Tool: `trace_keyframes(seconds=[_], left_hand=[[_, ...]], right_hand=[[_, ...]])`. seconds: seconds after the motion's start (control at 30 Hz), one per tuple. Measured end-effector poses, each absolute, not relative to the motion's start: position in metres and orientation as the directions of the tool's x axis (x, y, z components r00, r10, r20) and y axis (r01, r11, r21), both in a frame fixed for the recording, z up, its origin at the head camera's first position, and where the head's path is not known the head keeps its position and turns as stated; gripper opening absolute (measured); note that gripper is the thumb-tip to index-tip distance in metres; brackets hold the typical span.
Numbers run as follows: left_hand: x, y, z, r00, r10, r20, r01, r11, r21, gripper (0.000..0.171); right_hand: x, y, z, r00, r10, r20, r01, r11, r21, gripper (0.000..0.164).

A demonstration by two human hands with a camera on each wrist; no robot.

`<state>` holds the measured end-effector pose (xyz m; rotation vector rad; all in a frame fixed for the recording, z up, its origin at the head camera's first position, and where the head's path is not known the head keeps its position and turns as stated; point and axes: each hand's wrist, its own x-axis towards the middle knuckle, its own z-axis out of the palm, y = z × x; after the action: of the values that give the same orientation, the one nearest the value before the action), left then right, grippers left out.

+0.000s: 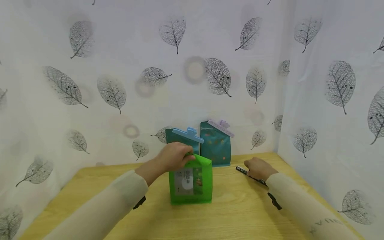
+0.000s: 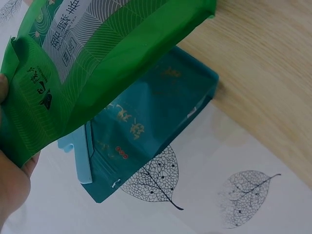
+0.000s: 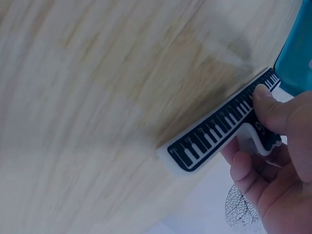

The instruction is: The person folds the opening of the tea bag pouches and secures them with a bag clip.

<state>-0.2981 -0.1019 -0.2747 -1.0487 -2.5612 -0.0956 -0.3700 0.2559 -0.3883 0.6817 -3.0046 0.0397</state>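
My left hand (image 1: 174, 156) grips the folded top of a bright green tea bag (image 1: 207, 186), which stands upright on the table. In the left wrist view the green bag (image 2: 112, 63) fills the upper left, and fingers show at its edge. Off to the right, my right hand (image 1: 260, 169) holds a long black-and-white sealing clip (image 3: 214, 127) with a piano-key pattern. The right wrist view shows the thumb on the clip's bar and the other fingers curled below its handle. The clip lies low, close to the tabletop.
Behind the green bag stand two teal bags against the leaf-printed curtain (image 1: 195, 30). The left teal bag (image 2: 146, 117) bears a light blue clip (image 1: 189, 134); the right teal bag (image 1: 216, 150) bears a lilac clip (image 1: 220, 128). The wooden table (image 1: 234, 216) extends around them.
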Motion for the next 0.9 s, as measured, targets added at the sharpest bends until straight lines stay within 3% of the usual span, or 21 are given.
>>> trace_keyframes(seconds=[0.47, 0.9], left_hand=[[-0.301, -0.103, -0.272, -0.642, 0.668, 0.375, 0.698, 0.712, -0.075, 0.017], [-0.301, -0.102, -0.273, -0.667, 0.662, 0.342, 0.683, 0.727, -0.073, 0.02]], right_hand=[[-0.374, 0.237, -0.383, -0.882, -0.465, 0.075, -0.467, 0.884, -0.007, 0.009], [-0.373, 0.219, -0.387, -0.874, -0.483, 0.045, -0.483, 0.875, 0.011, 0.01]])
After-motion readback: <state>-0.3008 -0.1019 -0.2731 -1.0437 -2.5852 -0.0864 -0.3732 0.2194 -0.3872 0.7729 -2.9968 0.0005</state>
